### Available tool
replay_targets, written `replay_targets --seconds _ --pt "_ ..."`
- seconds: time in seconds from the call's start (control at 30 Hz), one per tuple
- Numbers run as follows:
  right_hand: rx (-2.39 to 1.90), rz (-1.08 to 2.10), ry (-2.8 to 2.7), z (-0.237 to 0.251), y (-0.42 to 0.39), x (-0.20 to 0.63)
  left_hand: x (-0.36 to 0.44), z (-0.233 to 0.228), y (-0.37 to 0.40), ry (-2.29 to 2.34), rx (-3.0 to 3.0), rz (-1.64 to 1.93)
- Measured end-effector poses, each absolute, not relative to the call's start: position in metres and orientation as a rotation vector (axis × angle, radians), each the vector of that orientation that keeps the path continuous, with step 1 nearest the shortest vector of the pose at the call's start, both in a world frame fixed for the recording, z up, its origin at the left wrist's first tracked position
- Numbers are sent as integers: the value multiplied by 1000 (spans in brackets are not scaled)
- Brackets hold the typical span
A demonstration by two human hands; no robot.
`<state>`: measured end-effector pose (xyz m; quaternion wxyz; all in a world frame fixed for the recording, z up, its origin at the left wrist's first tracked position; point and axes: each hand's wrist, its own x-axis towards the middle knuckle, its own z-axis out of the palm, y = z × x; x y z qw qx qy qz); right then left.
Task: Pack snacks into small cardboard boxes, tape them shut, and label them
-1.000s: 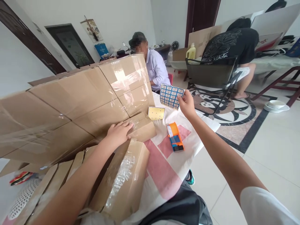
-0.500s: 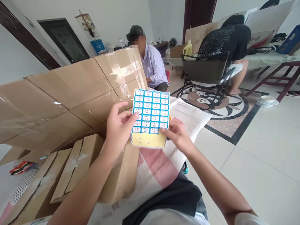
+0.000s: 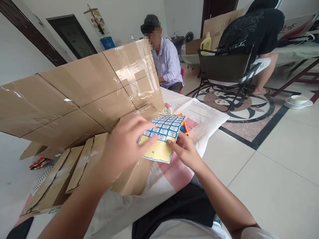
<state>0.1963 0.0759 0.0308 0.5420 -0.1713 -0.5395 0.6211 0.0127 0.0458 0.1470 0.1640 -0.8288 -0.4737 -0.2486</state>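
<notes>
Over the white and pink cloth (image 3: 199,116) beside taped cardboard boxes (image 3: 82,96), my right hand (image 3: 185,152) pinches the sticker sheet (image 3: 161,134) flat while my left hand (image 3: 124,144) fingers its edge, seemingly to peel one.

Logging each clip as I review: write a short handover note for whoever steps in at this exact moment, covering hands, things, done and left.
Left hand: fingers on the left edge of the sticker sheet, holding it.
Right hand: pinches the sheet's right edge from below.
The sheet is tilted flat above the white-and-pink cloth, beside the taped cardboard boxes. An orange tape dispenser lies on the cloth, partly hidden behind the sheet.
Done: the sheet's bottom rows show bare yellow backing.
Left: most blue labels are still on the sheet; no label shows on the boxes.
</notes>
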Motion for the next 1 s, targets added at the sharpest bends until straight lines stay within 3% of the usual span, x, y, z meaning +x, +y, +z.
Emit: replay_targets --seconds 0.1,0.3,0.63,1.0 --pt "-438 1422 -1363 31 63 199 28 124 18 -1245 -2365 -427" --pt "-497 1277 -1544 29 48 206 38 95 3 -1215 -2275 -623" --pt "-616 1169 -1750 28 35 215 46 85 -8 -1233 -2192 -602" --pt "-697 647 -1975 16 27 212 56 71 -12 -1429 -2111 -619"
